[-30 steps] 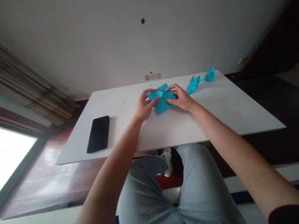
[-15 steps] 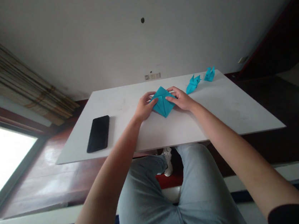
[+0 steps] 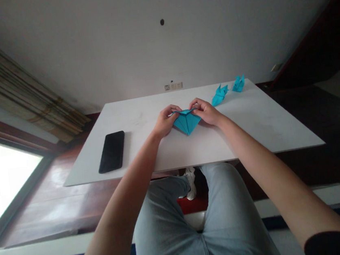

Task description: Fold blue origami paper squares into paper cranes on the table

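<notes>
A blue sheet of origami paper (image 3: pixel 187 124), partly folded, lies between my hands over the white table. Its lower part is a downward-pointing triangle with a crease down the middle, and its top edge is bent over. My left hand (image 3: pixel 167 120) pinches the upper left of the paper, thumb in front and fingers behind. On the upper right, my right hand (image 3: pixel 206 111) grips it in the same way. Parts of the fingertips are hidden behind the paper.
Two folded blue paper figures stand at the table's back right, a nearer one (image 3: pixel 220 95) and a farther one (image 3: pixel 238 84). A black phone (image 3: pixel 112 152) lies on the left of the white table (image 3: pixel 262 129). Wall sockets (image 3: pixel 173 86) sit behind the table.
The paper's top corner, which pointed away from me as part of a diamond, is now bent over, leaving a triangle shape. Both hands have stayed at its sides.
</notes>
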Demonstrator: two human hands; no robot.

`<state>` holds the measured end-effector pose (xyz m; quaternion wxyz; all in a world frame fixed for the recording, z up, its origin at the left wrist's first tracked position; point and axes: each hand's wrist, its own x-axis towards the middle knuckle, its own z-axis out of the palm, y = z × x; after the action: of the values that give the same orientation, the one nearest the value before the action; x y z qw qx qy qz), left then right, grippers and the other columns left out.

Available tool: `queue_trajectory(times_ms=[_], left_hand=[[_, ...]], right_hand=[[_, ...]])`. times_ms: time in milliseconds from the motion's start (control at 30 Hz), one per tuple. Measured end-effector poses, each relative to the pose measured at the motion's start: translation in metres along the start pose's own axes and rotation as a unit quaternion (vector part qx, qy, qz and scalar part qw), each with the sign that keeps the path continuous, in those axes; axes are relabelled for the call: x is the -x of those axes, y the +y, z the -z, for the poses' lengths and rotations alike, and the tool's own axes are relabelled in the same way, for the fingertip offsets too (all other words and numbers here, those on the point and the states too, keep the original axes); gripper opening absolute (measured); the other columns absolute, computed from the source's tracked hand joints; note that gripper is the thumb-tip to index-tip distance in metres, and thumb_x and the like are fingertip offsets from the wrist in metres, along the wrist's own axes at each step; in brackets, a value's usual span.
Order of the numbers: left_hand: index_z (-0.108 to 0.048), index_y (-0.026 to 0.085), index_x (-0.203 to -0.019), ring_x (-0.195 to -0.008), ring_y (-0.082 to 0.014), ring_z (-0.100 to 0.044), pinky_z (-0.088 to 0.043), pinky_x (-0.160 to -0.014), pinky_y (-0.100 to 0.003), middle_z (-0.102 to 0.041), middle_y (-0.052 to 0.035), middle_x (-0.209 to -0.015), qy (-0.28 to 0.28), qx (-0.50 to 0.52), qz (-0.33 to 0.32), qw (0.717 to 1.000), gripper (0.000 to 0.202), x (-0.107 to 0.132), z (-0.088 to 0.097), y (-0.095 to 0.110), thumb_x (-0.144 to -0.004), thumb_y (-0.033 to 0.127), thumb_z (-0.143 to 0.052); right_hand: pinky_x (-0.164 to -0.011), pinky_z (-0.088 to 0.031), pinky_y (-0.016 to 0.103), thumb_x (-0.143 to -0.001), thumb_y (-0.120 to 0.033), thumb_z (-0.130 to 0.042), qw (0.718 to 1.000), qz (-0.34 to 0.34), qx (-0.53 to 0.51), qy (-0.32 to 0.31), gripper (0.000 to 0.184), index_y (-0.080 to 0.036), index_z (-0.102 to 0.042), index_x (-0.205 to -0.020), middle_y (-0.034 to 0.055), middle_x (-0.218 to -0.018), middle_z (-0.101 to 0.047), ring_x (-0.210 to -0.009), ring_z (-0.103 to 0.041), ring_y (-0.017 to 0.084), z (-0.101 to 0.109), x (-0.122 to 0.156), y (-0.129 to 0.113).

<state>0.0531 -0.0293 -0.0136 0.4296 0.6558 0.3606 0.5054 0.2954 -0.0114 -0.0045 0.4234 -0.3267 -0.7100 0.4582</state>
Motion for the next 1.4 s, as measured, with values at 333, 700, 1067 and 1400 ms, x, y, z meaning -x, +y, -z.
queue_trajectory(times_ms=[333, 700, 1067, 1400], left_hand=[[-0.09, 0.017, -0.108, -0.092, -0.021, -0.075, -0.059, -0.081, -0.031, -0.088, -0.0111, -0.108, -0.005, -0.01, 0.067, 0.998, 0.043, 0.004, 0.0, 0.005, -0.089, 0.056, -0.087], [-0.089, 0.018, -0.123, -0.098, -0.0247, -0.077, -0.063, -0.091, -0.039, -0.088, -0.0112, -0.113, -0.024, -0.072, 0.082, 0.994, 0.051, 0.004, 0.006, -0.002, -0.084, 0.052, -0.091], [-0.056, 0.023, -0.148, -0.138, -0.0345, -0.065, -0.047, -0.119, -0.053, -0.069, -0.0151, -0.152, 0.01, -0.371, 0.019, 0.929, 0.086, 0.015, -0.004, 0.007, -0.076, 0.034, -0.101], [-0.07, 0.027, -0.144, -0.144, -0.0398, -0.057, -0.038, -0.125, -0.06, -0.072, -0.0117, -0.15, -0.083, -0.435, 0.01, 0.896, 0.06, 0.019, -0.007, 0.016, -0.096, 0.057, -0.087]], right_hand=[[-0.081, -0.053, 0.038, -0.089, -0.049, -0.078, 1.0, -0.014, 0.02, 0.01, 0.028, -0.023, -0.083, -0.098, 0.0061, -0.096, -0.082, -0.087, -0.067, 0.024, 0.002, 0.001, 0.001], [-0.085, -0.055, 0.038, -0.101, -0.055, -0.071, 0.995, 0.02, 0.091, 0.027, 0.034, -0.026, -0.075, -0.117, 0.0043, -0.101, -0.073, -0.09, -0.065, 0.023, 0.005, -0.003, 0.019], [-0.09, -0.056, 0.044, -0.096, -0.046, -0.079, 0.966, 0.057, 0.229, 0.108, 0.028, -0.027, -0.069, -0.114, 0.009, -0.113, -0.076, -0.091, -0.063, 0.025, 0.011, -0.004, 0.028], [-0.092, -0.06, 0.045, -0.102, -0.067, -0.069, 0.98, -0.002, 0.198, -0.003, 0.046, -0.025, -0.075, -0.12, 0.0117, -0.122, -0.084, -0.096, -0.073, 0.029, 0.0, 0.003, 0.018]])
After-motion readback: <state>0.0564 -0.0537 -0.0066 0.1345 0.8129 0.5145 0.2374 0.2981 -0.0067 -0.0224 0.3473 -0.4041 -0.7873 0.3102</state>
